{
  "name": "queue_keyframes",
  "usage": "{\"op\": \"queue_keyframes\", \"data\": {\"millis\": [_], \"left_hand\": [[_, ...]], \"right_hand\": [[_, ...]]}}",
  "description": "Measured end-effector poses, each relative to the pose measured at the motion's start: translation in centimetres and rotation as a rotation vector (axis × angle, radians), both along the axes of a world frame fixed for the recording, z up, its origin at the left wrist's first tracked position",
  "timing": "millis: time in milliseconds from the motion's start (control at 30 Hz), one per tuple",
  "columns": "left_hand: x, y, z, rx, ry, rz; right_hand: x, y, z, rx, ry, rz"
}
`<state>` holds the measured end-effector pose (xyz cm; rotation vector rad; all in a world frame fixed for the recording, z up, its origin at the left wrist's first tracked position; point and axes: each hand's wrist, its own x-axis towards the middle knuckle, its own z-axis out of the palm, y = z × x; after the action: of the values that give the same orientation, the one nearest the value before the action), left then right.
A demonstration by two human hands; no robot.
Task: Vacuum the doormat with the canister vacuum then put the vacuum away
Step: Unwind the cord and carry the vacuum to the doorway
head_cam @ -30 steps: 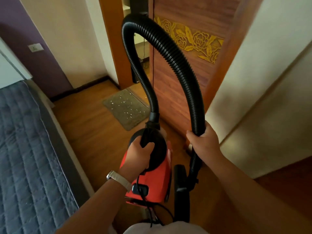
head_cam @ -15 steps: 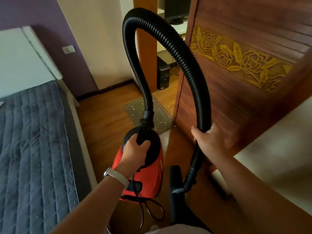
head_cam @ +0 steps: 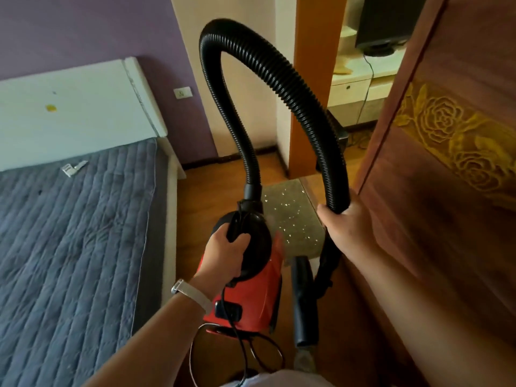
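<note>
Apparently the approach step: the left hand point(head_cam: 226, 254) grips the handle point(head_cam: 236, 220) of the red canister vacuum point(head_cam: 251, 291), the right hand point(head_cam: 344, 229) curls round its black hose point(head_cam: 280, 78). The littered doormat point(head_cam: 293, 219) lies ahead on the floor; next, set the vacuum beside it.

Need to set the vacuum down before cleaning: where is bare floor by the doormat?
Bare wooden floor lies between the bed and the doormat. It is tight on the right, where the door crowds the mat's edge.

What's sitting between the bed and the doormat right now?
In the head view, only bare wood floor shows between the bed and the doormat; the red vacuum, held by the left hand, hides its nearer part.
</note>
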<state>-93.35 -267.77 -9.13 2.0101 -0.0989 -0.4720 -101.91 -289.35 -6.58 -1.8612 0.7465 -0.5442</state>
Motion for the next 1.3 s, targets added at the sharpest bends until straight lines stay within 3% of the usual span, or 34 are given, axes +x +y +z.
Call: {"op": "queue_keyframes", "data": {"millis": [333, 600, 867, 1300], "left_hand": [[10.3, -2.4, 1.0, -0.018, -0.062, 0.163], [24.9, -1.8, -1.4, -0.005, 0.025, 0.141], [40.5, -0.2, -0.8, 0.022, -0.005, 0.093], [56.6, -1.1, -1.0, -0.036, 0.028, 0.162]], "right_hand": [[11.9, -2.5, 0.3, 0.030, -0.009, 0.141], [25.8, -2.0, -1.6, 0.012, 0.101, 0.137], [41.3, -0.8, 0.7, -0.054, 0.106, 0.140], [57.8, -2.7, -1.6, 0.028, 0.152, 0.178]]}}
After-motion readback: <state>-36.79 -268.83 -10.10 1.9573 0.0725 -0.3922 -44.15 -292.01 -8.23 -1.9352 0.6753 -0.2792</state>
